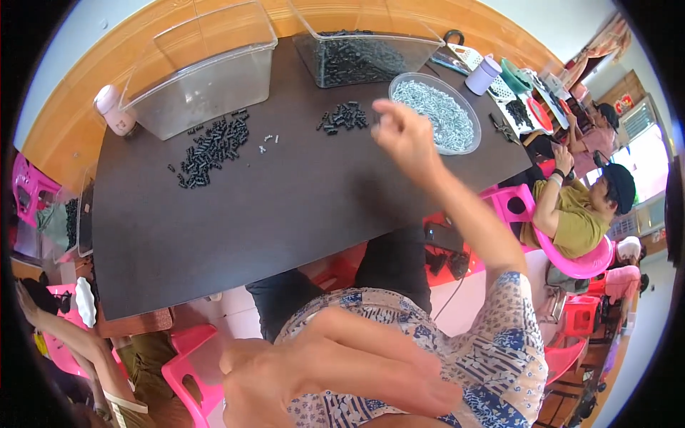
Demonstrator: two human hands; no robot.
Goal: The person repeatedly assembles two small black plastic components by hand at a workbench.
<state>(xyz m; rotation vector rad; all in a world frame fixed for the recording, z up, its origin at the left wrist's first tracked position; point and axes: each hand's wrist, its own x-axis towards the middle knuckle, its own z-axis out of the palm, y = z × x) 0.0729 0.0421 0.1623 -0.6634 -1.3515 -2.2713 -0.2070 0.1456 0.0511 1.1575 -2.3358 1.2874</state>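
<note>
Left hand nearest: raised over the lap in front of the patterned shirt, blurred. Fingers stretched out straight, slightly parted, pointing to the person's right. Can't tell if anything small is pinched in it.

Right hand farther out, above the desk. Arm reaches forward and angles inward from the elbow. Fingers curled in, narrow, foremost one bent at the tip; can't tell whether they grip a part.

Small black pile on the desk, just left of the right hand. Big black pile well left of it, a few loose silver bits between the two piles. Bowl of silver screws just right of and beyond the right hand, partly behind it in this view.

Beyond both hands: left bin, clear; right bin, clear, black parts inside. Lilac bottle past the bowl.
</note>
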